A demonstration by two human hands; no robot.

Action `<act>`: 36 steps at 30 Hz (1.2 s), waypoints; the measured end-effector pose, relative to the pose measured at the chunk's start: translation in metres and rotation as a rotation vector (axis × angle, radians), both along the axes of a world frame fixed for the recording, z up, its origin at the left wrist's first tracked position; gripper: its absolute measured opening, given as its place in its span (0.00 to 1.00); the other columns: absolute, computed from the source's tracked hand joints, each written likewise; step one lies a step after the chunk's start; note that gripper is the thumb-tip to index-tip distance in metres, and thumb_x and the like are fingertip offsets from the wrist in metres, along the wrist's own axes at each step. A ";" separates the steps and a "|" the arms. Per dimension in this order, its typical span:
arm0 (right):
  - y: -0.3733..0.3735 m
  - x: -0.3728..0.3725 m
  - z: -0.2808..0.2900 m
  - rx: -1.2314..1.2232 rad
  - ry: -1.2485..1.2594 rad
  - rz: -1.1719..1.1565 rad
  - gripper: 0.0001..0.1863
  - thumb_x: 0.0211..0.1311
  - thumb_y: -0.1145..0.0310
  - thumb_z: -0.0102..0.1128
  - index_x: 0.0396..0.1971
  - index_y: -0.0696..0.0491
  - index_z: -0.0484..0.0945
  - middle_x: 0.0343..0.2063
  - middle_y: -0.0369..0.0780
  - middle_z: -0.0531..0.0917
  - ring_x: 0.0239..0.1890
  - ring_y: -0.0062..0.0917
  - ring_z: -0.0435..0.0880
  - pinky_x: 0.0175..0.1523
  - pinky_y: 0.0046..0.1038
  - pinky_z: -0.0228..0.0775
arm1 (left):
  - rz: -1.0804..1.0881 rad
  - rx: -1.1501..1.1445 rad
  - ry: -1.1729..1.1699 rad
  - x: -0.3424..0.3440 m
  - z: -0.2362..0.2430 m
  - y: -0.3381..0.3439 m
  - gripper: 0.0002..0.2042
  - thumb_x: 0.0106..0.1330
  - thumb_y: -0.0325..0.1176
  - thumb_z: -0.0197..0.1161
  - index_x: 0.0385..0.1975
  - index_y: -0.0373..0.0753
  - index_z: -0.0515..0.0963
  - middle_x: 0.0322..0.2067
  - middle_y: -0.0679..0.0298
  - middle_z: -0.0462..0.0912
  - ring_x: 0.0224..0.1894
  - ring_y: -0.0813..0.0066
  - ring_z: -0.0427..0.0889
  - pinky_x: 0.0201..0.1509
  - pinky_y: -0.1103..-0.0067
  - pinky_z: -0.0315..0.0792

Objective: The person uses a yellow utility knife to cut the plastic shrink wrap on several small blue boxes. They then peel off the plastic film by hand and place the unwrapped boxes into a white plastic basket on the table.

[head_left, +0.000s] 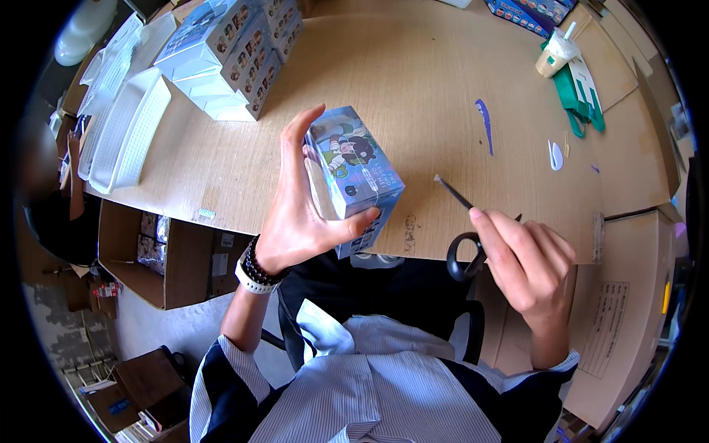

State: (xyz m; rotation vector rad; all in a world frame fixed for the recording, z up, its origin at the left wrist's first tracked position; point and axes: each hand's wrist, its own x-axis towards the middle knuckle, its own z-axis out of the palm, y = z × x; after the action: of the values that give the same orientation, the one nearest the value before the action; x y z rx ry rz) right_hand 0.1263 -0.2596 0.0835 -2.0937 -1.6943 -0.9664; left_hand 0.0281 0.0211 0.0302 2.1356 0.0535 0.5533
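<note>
Meanwhile, left hand (295,221) clasps a glossy rectangular box (354,177); right hand (528,258) grips black-handled scissors (461,236).

Left hand (295,214) holds a box (353,177) above the near edge of the table (413,81). Right hand (528,262), to its right, holds scissors (465,236) just past the near edge, blade tip pointing far-left. Stack of boxes (236,52) at far left; trays (125,125) further left, along the left edge. Cup (555,55) and bag (583,96) far right. Open carton (159,251) below the table, near left.
</note>
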 end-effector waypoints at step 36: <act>0.036 -0.006 -0.008 -0.024 -0.087 0.006 0.13 0.56 0.77 0.65 0.42 0.56 0.88 0.35 0.37 0.86 0.18 0.16 0.74 0.20 0.16 0.64 | -0.058 0.155 -0.086 0.002 -0.001 -0.010 0.59 0.39 0.41 0.78 0.71 0.33 0.46 0.64 0.42 0.57 0.68 0.45 0.62 0.70 0.56 0.63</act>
State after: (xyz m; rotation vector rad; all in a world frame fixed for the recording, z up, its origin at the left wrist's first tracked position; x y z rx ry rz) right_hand 0.1205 -0.2239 0.0751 -2.0884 -1.7619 -1.0550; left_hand 0.0300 0.0116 0.0296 2.2529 -0.1013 0.6320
